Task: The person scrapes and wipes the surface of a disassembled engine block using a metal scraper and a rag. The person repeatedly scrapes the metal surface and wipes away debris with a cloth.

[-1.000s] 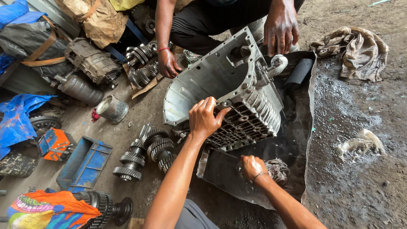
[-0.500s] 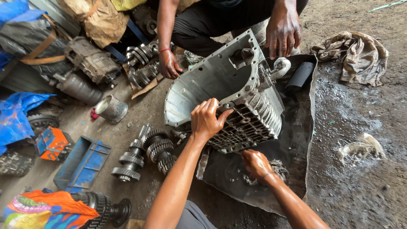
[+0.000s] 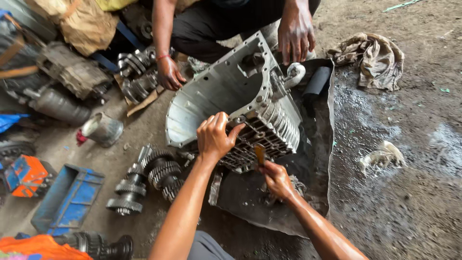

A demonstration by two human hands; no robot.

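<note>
A grey aluminium gearbox housing [image 3: 216,91] lies tilted on a black rubber sheet [image 3: 250,207], its open bell end facing left. My left hand [image 3: 214,137] grips the housing's near rim, fingers curled over the edge. Just below the ribbed underside, my right hand [image 3: 276,179] holds a small yellow-brown tool [image 3: 260,153] with its tip against the housing. Another person crouches behind it, with one hand [image 3: 294,33] resting on the top of the housing and the other hand [image 3: 169,74] down by loose gear parts.
Gear shafts [image 3: 144,178] lie left of the housing, beside a blue metal tray [image 3: 67,197] and an orange box [image 3: 26,174]. A dented tin [image 3: 101,129] and greasy engine parts [image 3: 72,72] sit further left. A dirty rag [image 3: 373,58] lies on wet ground at right.
My right hand has come up from the rubber sheet to the housing's lower edge, now with the small tool in it. My left hand stays on the rim.
</note>
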